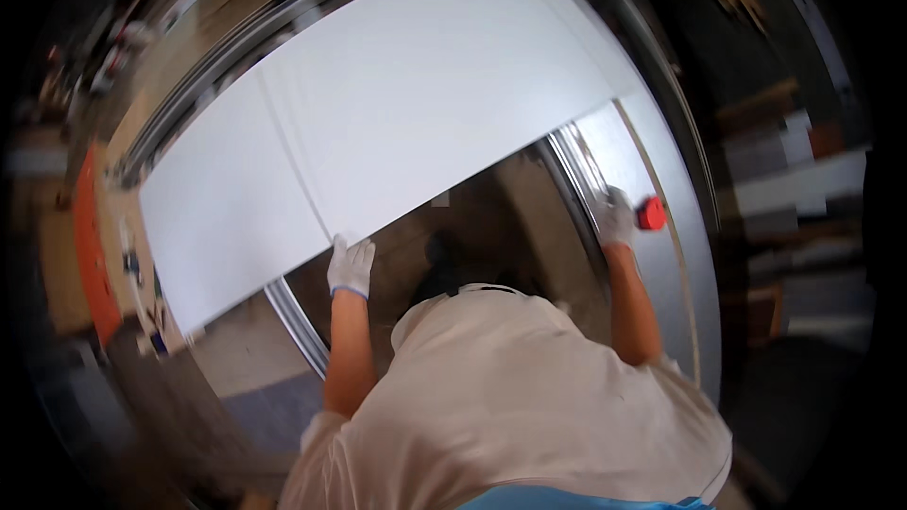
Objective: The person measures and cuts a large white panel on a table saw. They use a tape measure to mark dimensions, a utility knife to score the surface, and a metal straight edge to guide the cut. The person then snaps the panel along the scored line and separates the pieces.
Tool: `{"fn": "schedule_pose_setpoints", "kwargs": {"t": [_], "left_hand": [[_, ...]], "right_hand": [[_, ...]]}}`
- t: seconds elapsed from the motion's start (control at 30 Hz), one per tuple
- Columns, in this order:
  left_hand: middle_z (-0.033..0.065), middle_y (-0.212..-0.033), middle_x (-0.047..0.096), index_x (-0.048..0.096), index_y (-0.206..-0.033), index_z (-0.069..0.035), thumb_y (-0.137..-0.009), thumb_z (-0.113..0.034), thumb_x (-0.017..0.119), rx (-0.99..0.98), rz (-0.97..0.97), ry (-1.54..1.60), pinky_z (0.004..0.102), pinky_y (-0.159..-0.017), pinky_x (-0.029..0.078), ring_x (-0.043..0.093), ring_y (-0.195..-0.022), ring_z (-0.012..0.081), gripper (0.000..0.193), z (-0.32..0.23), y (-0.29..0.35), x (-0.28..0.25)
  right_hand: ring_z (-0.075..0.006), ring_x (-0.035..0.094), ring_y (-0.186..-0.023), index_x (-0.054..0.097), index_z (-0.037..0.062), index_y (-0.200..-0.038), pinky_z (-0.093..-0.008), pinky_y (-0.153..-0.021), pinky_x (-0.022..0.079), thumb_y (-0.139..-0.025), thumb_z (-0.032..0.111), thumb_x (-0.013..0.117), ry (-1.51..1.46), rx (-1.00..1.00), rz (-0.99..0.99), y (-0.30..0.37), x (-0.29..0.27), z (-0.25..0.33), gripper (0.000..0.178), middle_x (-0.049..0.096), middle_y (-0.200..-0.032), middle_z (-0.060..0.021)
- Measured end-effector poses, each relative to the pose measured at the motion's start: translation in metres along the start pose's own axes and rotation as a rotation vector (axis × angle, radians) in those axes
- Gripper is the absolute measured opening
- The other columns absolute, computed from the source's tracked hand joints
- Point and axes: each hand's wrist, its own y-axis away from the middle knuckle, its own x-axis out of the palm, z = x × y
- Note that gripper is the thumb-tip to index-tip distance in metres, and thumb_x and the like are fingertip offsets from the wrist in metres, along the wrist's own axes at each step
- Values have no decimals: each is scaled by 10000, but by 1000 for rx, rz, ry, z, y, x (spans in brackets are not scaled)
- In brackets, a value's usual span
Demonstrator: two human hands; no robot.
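Left hand [350, 267], fingers extended, touches the near edge of the white panel [406, 104] lying across the bench [652, 283]; right hand [617, 217], well apart by the metal rail [578, 170], grips unclearly; the panel, seemingly stiff, slick, probably heavy, suits edge holds.

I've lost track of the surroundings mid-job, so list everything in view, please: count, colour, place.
Panel: at least one, white, upper middle
Rails: at least three, silver, behind the panel and either side of the gap
Metal surface: one, silver, right
Round object: one, red, on the metal surface
Orange piece: one, orange, far left
Floor: one, brown, in the gap
Clutter: too blurred to count, mixed, both sides
Top: one, beige, lower middle
Blue cloth: one, blue, bottom edge
Left hand: one, white-gloved, panel's near edge
Right hand: one, white-gloved, beside the round object
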Motion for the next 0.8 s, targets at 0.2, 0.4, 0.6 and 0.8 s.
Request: {"fn": "schedule_pose_setpoints", "kwargs": {"t": [0.2, 0.4, 0.6, 0.8], "left_hand": [[151, -1504, 590, 553, -1493, -30, -1158, -406, 510, -283, 289, 254, 468, -1245, 363, 491, -1413, 318, 505, 12, 25, -57], [121, -1454, 625, 606, -1398, -28, -1144, -449, 501, -395, 668, 97, 435, -1199, 358, 532, -1327, 279, 502, -20, 104, -112], [133, -1406, 654, 620, -1389, 6, -1129, -459, 527, -118, 127, -294, 429, -1145, 408, 574, -1268, 289, 541, -60, 75, -102], [145, -1359, 684, 634, -1380, 40, -1113, -469, 553, 73, 108, -806, 423, -1091, 458, 615, -1210, 299, 580, -43, 64, -47]], "right_hand": [[-317, 589, -1367, 410, 57, -1636, -466, -1140, 509, -1082, 539, 626, -1521, 856, 387, -22, 69, 146, 765, 552, -1555, -191], [-299, 514, -1492, 426, 26, -1616, -504, -1188, 488, -1125, 443, 589, -1754, 1075, 248, 7, 89, 174, 664, 518, -1621, -159], [-271, 709, -1250, 559, -6, -1492, -442, -1013, 625, -1099, 351, 660, -1842, 1019, 308, 77, 110, 147, 541, 682, -1424, -147], [-216, 746, -1145, 627, -50, -1397, -353, -934, 629, -1056, 348, 715, -1686, 1052, 345, 145, 99, 112, 532, 737, -1307, -141]]}}
